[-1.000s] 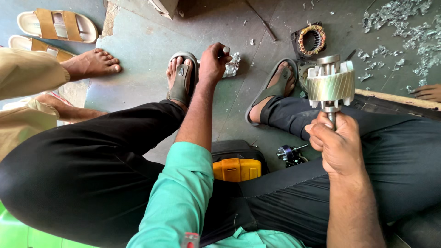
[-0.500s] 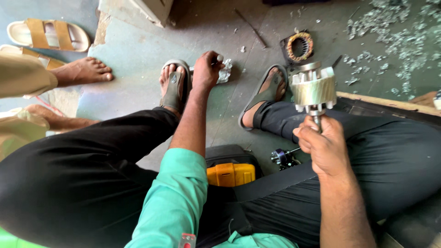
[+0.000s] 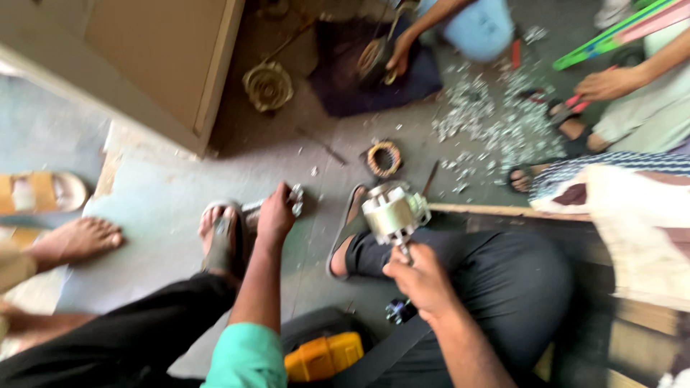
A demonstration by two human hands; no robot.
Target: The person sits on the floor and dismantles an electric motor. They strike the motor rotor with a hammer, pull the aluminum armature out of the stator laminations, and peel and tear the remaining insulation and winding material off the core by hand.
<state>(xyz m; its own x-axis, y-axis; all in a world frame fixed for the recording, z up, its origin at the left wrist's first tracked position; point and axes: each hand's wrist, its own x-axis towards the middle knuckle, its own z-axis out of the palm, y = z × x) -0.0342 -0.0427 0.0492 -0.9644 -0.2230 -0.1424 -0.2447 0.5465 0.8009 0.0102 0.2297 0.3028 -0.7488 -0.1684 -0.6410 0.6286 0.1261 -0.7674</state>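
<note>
Nearest, a yellow case (image 3: 323, 357) lies between the person's knees. Just beyond it, the right hand (image 3: 420, 280) has its grip closed round the thin steel shaft of a motor rotor (image 3: 392, 210), held upright above the right leg. The rotor looks heavy, rigid and top-heavy; the shaft seems the only safe hold. Further left, the left hand (image 3: 275, 215) closes on a small metal part (image 3: 295, 197) on the floor (image 3: 158, 194).

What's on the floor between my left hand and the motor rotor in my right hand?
Head view: only bare grey floor between left hand and rotor, with the sandalled right foot just under it.
</note>
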